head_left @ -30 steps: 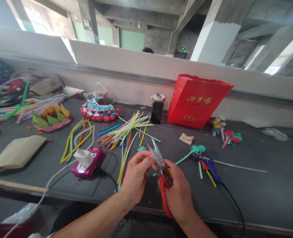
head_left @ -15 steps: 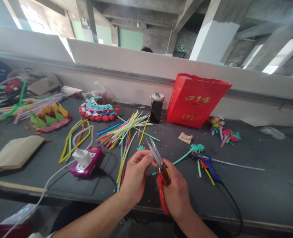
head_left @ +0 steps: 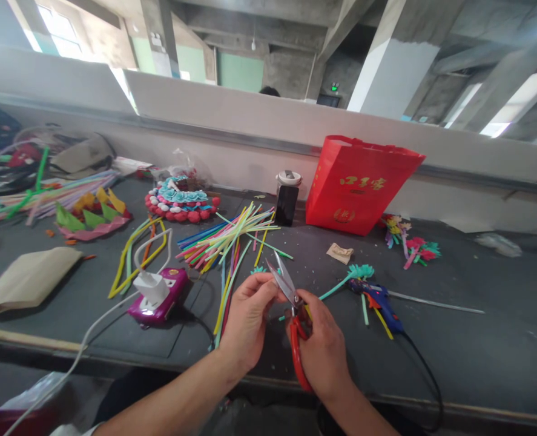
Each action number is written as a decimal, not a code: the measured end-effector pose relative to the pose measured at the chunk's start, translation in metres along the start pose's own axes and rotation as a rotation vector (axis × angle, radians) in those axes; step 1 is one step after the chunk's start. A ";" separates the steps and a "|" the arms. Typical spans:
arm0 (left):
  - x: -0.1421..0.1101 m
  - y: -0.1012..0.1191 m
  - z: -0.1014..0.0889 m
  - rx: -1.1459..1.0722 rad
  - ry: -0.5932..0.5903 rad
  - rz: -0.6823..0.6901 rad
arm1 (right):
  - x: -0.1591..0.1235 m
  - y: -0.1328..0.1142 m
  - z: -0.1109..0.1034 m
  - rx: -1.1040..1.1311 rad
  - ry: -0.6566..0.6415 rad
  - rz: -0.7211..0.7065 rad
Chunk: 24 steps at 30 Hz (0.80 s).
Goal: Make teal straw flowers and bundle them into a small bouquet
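My right hand [head_left: 325,345] is closed round the red handles of a pair of scissors [head_left: 286,283], whose blades point up and to the left, slightly apart. Beside them my left hand [head_left: 251,318] pinches thumb against fingers, close by the blades. Whatever sits in that pinch is hidden. Teal fuzzy bits [head_left: 258,270] show just above the left fingertips; I cannot tell whether they are held or lie behind. A yellow bit shows by the right fingers. Right of my hands lies a blue glue gun [head_left: 384,307], beside a teal pipe-cleaner flower [head_left: 361,272] on a stem.
Loose pipe cleaners [head_left: 236,236] lie in a heap beyond my hands. A purple power socket [head_left: 175,289] with a white plug is at left, near a brown paper packet [head_left: 29,278]. A bottle [head_left: 289,177], a phone [head_left: 286,206] and a red bag [head_left: 359,188] stand at the back.
The scissors and both hands have shifted only slightly. More teal now shows above the left fingertips, near the blades.
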<state>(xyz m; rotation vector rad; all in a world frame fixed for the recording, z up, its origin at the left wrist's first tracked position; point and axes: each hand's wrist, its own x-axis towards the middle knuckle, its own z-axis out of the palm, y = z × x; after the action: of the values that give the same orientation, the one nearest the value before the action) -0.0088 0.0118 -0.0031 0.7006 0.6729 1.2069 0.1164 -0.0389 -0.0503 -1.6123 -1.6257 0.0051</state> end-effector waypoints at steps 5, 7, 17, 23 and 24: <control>0.000 0.000 0.000 0.006 -0.017 0.020 | -0.001 0.001 0.000 -0.001 0.015 -0.010; -0.001 0.000 -0.001 0.003 -0.021 0.020 | -0.001 0.000 0.000 -0.007 0.017 -0.008; 0.001 -0.002 -0.003 0.012 -0.024 0.026 | -0.003 0.002 0.000 0.047 -0.002 -0.019; 0.000 -0.002 -0.003 0.007 -0.022 0.011 | -0.004 0.003 0.002 0.041 0.019 -0.048; 0.000 -0.003 -0.003 0.007 -0.022 0.011 | -0.004 0.003 0.003 0.023 0.027 -0.060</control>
<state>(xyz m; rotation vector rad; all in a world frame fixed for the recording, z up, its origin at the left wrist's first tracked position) -0.0095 0.0118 -0.0074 0.7229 0.6563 1.2057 0.1172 -0.0402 -0.0560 -1.5388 -1.6469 -0.0293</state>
